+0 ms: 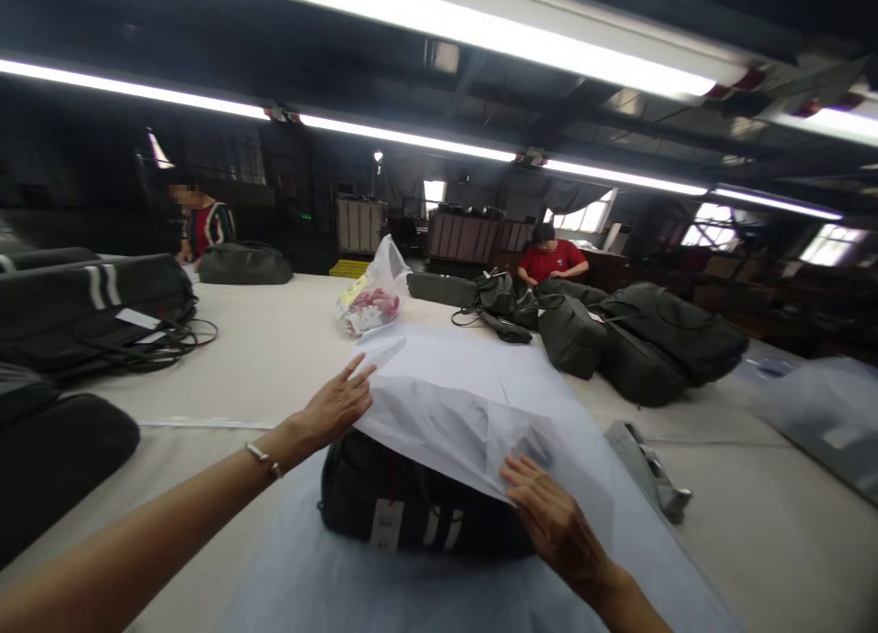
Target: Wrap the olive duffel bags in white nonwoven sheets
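Note:
A dark bag with two white stripes and a white hang tag lies in front of me on a pale blue-white sheet. Draped over its top and far side is a thin white sheet, translucent along the near edge. My left hand, a bracelet at its wrist, holds the left edge of this sheet, some fingers stretched and the thumb hidden. Over the near right edge, my right hand has its fingers bent and closed on the sheet, close above the bag's right end.
Dark bags stand along the left; more bags are heaped at right. A clear plastic bag with red contents sits beyond the sheet. A grey object lies right. Two people work across the table.

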A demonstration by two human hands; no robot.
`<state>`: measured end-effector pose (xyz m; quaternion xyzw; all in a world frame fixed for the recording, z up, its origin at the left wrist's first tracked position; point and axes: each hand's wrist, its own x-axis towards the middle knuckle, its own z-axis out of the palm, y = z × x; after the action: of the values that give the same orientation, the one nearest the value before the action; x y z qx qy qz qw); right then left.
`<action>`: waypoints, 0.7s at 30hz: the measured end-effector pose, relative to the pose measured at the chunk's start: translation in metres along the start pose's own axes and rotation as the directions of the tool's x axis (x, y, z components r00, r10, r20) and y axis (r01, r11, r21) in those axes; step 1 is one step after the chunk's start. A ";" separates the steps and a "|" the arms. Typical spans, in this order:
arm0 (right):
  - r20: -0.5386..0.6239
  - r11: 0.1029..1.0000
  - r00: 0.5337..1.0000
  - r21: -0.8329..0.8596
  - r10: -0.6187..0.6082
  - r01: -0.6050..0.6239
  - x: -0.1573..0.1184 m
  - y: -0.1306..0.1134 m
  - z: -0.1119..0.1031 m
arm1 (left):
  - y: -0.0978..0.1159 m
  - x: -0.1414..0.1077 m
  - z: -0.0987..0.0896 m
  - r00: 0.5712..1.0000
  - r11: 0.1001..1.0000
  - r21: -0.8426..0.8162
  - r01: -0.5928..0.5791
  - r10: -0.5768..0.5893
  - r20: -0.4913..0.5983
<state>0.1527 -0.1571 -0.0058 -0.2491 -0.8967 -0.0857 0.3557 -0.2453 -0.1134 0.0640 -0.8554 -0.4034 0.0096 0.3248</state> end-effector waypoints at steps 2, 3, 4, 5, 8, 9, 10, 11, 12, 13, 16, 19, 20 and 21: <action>0.019 0.999 0.999 -0.009 -0.031 0.031 0.004 0.002 -0.006 | -0.012 -0.007 -0.004 0.998 0.997 0.058 0.059 -0.061 0.035; 0.027 0.999 0.999 -0.009 -0.041 0.041 0.005 0.002 -0.009 | -0.014 -0.014 -0.008 0.994 0.993 0.073 0.089 -0.093 0.053; 0.038 0.999 0.998 -0.008 -0.048 0.048 0.006 0.002 -0.013 | -0.011 -0.023 -0.012 0.990 0.990 0.078 0.119 -0.124 0.071; 0.053 0.999 0.997 -0.005 -0.052 0.052 0.006 0.002 -0.016 | -0.006 -0.034 -0.016 0.984 0.986 0.074 0.148 -0.155 0.091; 0.117 0.998 0.991 0.010 -0.063 0.062 0.002 0.000 -0.021 | 0.026 -0.075 -0.020 0.955 0.971 0.008 0.240 -0.238 0.179; 0.133 0.998 0.989 0.014 -0.067 0.066 -0.001 0.000 -0.021 | 0.040 -0.089 -0.018 0.940 0.961 -0.030 0.275 -0.263 0.218; 0.145 0.997 0.987 0.020 -0.071 0.069 -0.004 0.001 -0.021 | 0.052 -0.103 -0.015 0.920 0.945 -0.078 0.316 -0.286 0.269; 0.149 0.997 0.986 0.027 -0.074 0.071 -0.007 0.002 -0.020 | 0.062 -0.114 -0.012 0.892 0.921 -0.140 0.362 -0.299 0.338; 0.148 0.997 0.986 0.033 -0.076 0.071 -0.010 0.003 -0.020 | 0.068 -0.124 -0.008 0.857 0.883 -0.214 0.418 -0.306 0.414; 0.144 0.997 0.987 0.038 -0.076 0.071 -0.012 0.004 -0.018 | 0.070 -0.131 -0.005 0.820 0.826 -0.291 0.482 -0.308 0.482; 0.145 0.997 0.986 0.033 -0.079 0.075 -0.016 0.009 -0.015 | 0.046 -0.129 0.000 0.693 0.561 -0.423 0.712 -0.462 0.554; 0.162 0.995 0.982 0.006 -0.097 0.097 -0.018 0.013 -0.009 | 0.001 -0.098 -0.001 0.482 0.321 -0.403 0.857 -0.776 0.407; 0.162 0.994 0.981 -0.002 -0.107 0.109 -0.019 0.015 -0.007 | -0.011 -0.085 -0.001 0.461 0.298 -0.415 0.860 -0.802 0.379; 0.158 0.992 0.980 -0.011 -0.120 0.123 -0.021 0.017 -0.004 | -0.019 -0.071 0.000 0.469 0.291 -0.438 0.851 -0.796 0.382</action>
<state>0.1766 -0.1514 -0.0178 -0.2035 -0.9346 -0.0968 0.2753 -0.3059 -0.1543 0.0573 -0.5768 -0.7801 -0.2422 -0.0107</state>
